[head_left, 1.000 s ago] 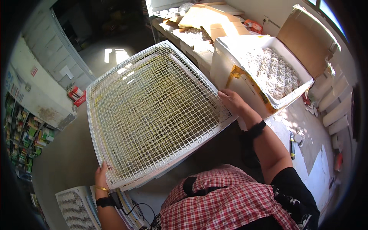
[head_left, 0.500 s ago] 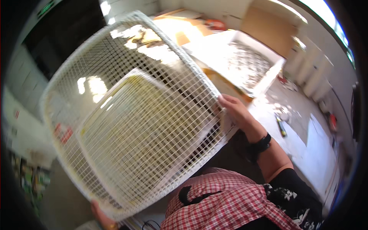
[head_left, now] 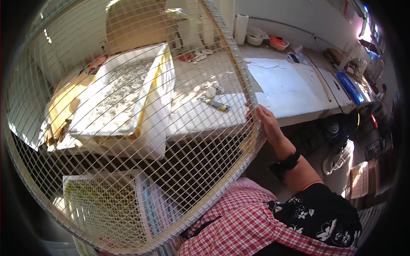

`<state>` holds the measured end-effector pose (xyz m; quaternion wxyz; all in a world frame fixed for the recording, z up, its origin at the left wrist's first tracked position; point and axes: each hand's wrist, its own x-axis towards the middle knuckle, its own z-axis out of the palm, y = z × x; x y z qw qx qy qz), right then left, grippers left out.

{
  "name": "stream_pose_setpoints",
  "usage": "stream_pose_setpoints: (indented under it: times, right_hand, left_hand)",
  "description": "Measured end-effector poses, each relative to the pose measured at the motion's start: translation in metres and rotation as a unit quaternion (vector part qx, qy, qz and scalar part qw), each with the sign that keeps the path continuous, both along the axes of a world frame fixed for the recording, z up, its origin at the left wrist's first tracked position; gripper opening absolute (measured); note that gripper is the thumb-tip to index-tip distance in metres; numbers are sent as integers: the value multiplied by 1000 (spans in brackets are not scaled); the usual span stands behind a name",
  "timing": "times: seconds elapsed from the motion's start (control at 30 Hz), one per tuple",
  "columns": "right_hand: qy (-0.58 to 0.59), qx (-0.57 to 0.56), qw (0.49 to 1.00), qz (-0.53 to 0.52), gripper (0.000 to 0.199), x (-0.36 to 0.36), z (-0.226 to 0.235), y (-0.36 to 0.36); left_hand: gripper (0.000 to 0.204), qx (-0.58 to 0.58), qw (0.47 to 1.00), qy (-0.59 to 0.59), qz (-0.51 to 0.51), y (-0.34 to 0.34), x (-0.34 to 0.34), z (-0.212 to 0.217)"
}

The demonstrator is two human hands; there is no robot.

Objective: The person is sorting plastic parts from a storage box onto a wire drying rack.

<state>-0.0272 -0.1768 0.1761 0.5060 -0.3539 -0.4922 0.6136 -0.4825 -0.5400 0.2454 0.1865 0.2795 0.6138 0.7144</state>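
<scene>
A large white wire mesh grid (head_left: 141, 141) is lifted close to the camera and fills the left and middle of the head view. My right hand (head_left: 265, 121) grips its right rim, with a black band on the wrist. Only a sliver of my left hand (head_left: 103, 251) shows at the grid's lower rim, and it seems to hold that rim. Through the mesh I see a white box (head_left: 156, 141) filled with small white pieces, standing on the table.
A second mesh tray (head_left: 106, 205) lies on a stack at the lower left. The table holds a yellow-and-grey hand tool (head_left: 215, 103), white sheets (head_left: 286, 85), a blue tray (head_left: 350, 87), a paper roll (head_left: 241, 27) and cardboard (head_left: 132, 25). A shoe (head_left: 337, 155) is on the floor.
The top grid has been lifted off the stack and swung up toward the camera. It left the other mesh tray below. My view has turned toward the table.
</scene>
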Motion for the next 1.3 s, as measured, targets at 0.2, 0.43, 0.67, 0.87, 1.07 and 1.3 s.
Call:
stream_pose_setpoints:
  times: [0.2,0.43,0.67,0.87,1.07,1.3]
  right_hand:
    - [24,-36,981,-191,38,105,-114,-14]
    - [-42,-43,941,-333,29,235,-245,-46]
    - [-229,19,883,-409,25,324,-309,11]
    - [-363,-52,870,-329,36,303,-268,95]
    - [-706,-118,634,-295,75,252,-304,147]
    - [-661,-63,654,-362,58,322,-262,162]
  left_hand:
    - [46,51,991,62,-104,95,46,-60]
    - [23,-80,961,69,-257,239,117,-172]
    - [31,-153,945,7,-290,311,135,-301]
    - [37,-169,947,-51,-269,347,138,-327]
    - [58,-298,912,146,-240,428,126,-398]
    - [64,-189,855,170,-452,387,111,-257]
